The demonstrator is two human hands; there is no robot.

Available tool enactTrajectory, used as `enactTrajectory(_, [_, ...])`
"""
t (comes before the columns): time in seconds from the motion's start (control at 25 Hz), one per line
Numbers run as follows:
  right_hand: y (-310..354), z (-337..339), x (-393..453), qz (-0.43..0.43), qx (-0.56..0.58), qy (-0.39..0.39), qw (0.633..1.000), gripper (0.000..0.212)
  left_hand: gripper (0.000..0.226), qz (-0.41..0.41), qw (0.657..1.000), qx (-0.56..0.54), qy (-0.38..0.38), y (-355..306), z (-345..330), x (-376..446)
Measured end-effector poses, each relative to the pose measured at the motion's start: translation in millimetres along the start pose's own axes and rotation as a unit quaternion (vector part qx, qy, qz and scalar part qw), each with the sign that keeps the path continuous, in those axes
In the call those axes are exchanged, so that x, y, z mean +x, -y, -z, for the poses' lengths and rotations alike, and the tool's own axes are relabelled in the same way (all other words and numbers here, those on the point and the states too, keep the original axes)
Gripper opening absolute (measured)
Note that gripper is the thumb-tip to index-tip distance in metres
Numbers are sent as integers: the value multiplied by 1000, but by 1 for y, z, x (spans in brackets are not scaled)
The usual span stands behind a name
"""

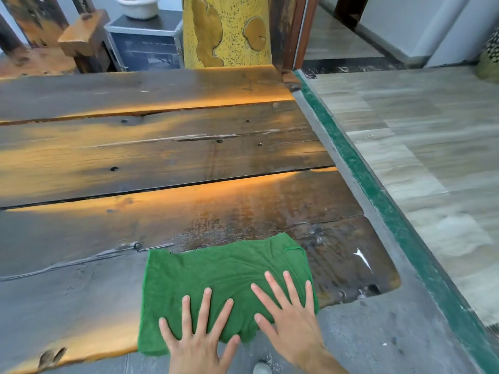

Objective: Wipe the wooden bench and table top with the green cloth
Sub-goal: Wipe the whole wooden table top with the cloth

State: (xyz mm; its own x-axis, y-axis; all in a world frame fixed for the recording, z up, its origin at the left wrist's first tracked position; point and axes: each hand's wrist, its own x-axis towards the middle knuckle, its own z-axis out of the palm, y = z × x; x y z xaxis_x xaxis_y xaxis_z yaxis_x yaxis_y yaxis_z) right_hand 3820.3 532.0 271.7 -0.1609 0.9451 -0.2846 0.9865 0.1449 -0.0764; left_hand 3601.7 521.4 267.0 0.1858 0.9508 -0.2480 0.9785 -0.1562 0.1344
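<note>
A green cloth (216,273) lies spread flat on the near plank of a dark wooden table top (162,152), close to its front right corner. My left hand (198,333) presses down on the cloth's near edge with fingers straight and spread. My right hand (286,317) presses flat on the cloth's right part, fingers also spread. The wood just beyond and right of the cloth looks wet and glossy.
A grey slab with a green strip (378,190) runs along the table's right side, with tiled floor (421,147) beyond it. Behind the table stand a yellow speckled post (226,31), a dark cabinet (145,47) with a white bowl (137,5), and wooden beams (81,39).
</note>
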Motion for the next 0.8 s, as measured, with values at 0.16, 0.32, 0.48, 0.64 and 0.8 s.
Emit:
enactTrajectory(0.16, [-20,4,4,-18,-5,10,1000,60,66,7,1000,-7,21,-14,5,16])
enactTrajectory(0.32, [-41,13,33,-30,-2,15,999,62,72,9,999,-11,30,-27,13,54])
enactTrajectory(0.48, [-68,31,95,-36,5,-1,999,65,70,5,1000,4,27,-34,24,123])
enactTrajectory(0.64, [-106,58,191,-35,19,-34,999,65,67,-1,1000,19,10,-47,40,218])
enactTrajectory(0.8, [-147,101,324,-51,43,-61,996,67,66,23,999,24,-20,-58,64,351])
